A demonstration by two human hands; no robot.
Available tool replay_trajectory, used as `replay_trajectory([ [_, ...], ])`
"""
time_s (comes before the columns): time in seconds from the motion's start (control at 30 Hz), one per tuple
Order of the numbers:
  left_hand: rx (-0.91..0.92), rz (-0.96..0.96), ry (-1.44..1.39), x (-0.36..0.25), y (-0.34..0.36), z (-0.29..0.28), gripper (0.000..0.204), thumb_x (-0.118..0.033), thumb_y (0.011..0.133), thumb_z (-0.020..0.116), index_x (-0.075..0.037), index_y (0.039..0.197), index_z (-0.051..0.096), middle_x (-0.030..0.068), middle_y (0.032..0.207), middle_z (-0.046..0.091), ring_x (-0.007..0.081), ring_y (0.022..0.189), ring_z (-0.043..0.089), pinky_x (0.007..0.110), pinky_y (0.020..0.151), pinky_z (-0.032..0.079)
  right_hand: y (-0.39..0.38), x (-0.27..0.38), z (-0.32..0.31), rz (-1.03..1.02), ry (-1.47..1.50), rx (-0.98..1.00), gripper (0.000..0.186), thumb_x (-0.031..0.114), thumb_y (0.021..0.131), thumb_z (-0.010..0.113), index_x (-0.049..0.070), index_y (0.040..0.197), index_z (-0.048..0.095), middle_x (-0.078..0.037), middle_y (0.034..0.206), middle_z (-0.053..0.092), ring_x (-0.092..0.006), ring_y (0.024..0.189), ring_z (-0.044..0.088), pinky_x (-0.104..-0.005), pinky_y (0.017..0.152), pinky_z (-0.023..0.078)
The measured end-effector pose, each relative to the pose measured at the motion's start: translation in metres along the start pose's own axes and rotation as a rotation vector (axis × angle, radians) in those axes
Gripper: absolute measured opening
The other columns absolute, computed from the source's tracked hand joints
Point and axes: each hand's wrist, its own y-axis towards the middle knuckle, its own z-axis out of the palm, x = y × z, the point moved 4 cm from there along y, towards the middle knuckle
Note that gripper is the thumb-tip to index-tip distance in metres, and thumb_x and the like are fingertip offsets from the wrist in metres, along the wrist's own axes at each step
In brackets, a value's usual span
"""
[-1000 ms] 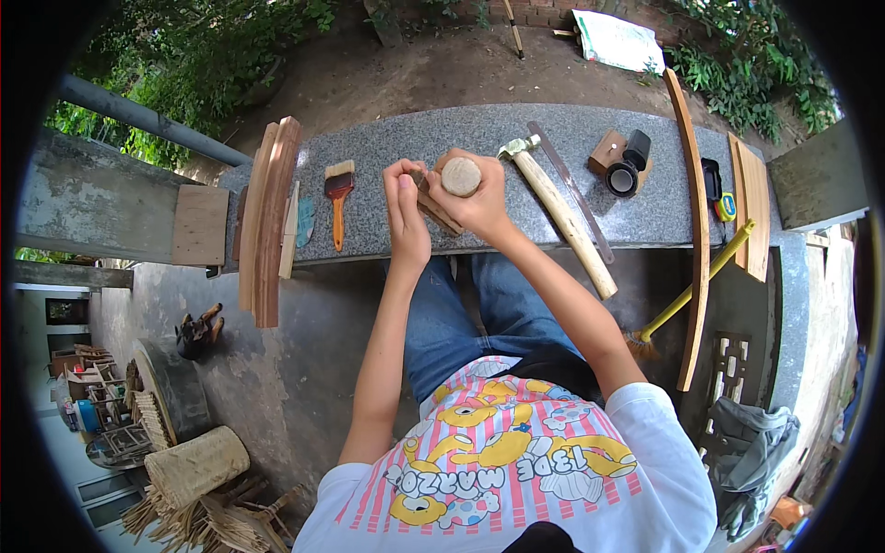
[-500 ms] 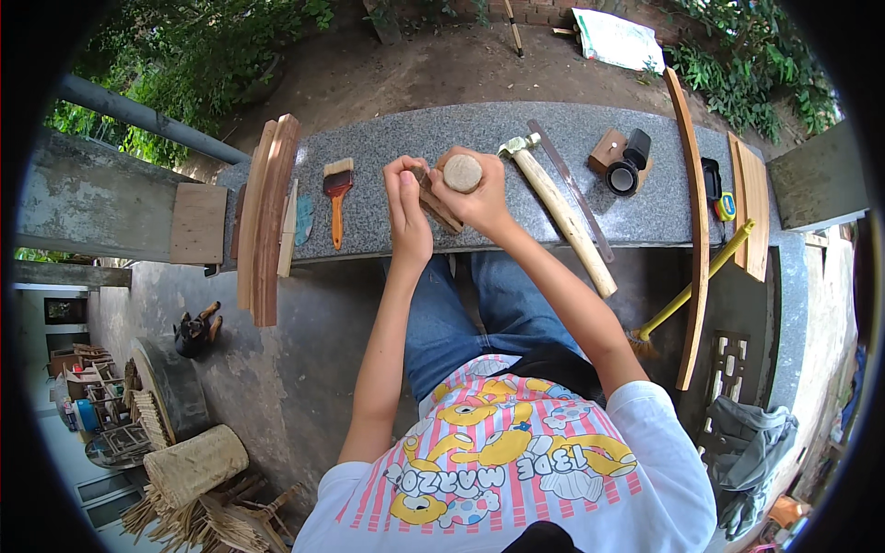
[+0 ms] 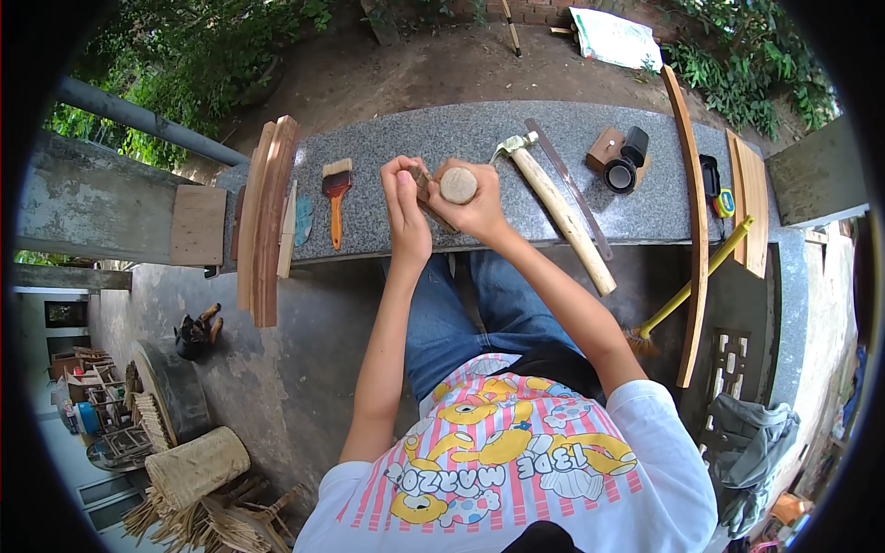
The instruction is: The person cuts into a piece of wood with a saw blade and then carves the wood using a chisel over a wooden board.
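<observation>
My left hand (image 3: 406, 212) is curled around a rough piece of wood (image 3: 438, 216) lying diagonally over the front half of the granite bench (image 3: 378, 138). Just to its right, my right hand (image 3: 479, 212) grips a round wooden cylinder (image 3: 457, 184), seen end-on, against that wood; where the two meet is partly hidden by my fingers. An orange-handled paintbrush (image 3: 336, 198) lies left of my hands. To their right lie a claw hammer with a pale wooden handle (image 3: 558, 207) and a thin metal strip (image 3: 572, 184).
Stacked planks (image 3: 270, 221) and a blue glove (image 3: 303, 219) are left. Dark containers (image 3: 619, 175), wooden blocks (image 3: 605, 147), a tape measure (image 3: 725, 204), long curved slat (image 3: 697, 276) and boards (image 3: 751, 249) are right. A yellow broom (image 3: 691, 286) leans there; a dog (image 3: 195, 334) lies on the floor.
The end of the cylinder in my right hand has dropped slightly toward me. My left hand keeps almost the same place and grip.
</observation>
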Motion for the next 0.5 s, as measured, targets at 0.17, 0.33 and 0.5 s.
replay_trajectory([
  [0.17,-0.005,-0.019,-0.061,-0.003,0.0,-0.006,0.027,-0.031,0.109,0.029,-0.01,0.12,0.042,0.0066,0.114,0.05,0.0126,0.105,0.049,0.03,0.098,0.041,0.007,0.021,-0.006,-0.043,0.05,-0.042,0.016,0.006,0.074,0.072,0.001,0.067,0.059,-0.006,0.057,0.057,-0.0099,0.052,0.059,-0.026,0.051,0.045],
  [0.33,-0.007,-0.02,-0.077,-0.002,-0.003,-0.003,0.027,-0.03,0.109,0.029,-0.009,0.121,0.042,0.0074,0.114,0.05,0.0134,0.105,0.05,0.031,0.098,0.041,0.0,-0.003,-0.005,0.009,-0.006,0.047,0.011,0.002,0.075,0.07,0.001,0.071,0.06,-0.005,0.065,0.063,-0.0106,0.058,0.06,-0.0264,0.056,0.047],
  [0.5,0.006,-0.008,-0.043,-0.012,-0.012,-0.006,0.031,-0.031,0.109,0.028,-0.008,0.121,0.045,0.0074,0.112,0.049,0.014,0.106,0.049,0.031,0.098,0.039,-0.005,-0.003,-0.008,0.045,0.025,0.018,0.013,0.001,0.076,0.07,0.001,0.071,0.059,-0.005,0.065,0.063,-0.0098,0.058,0.057,-0.0263,0.056,0.045],
])
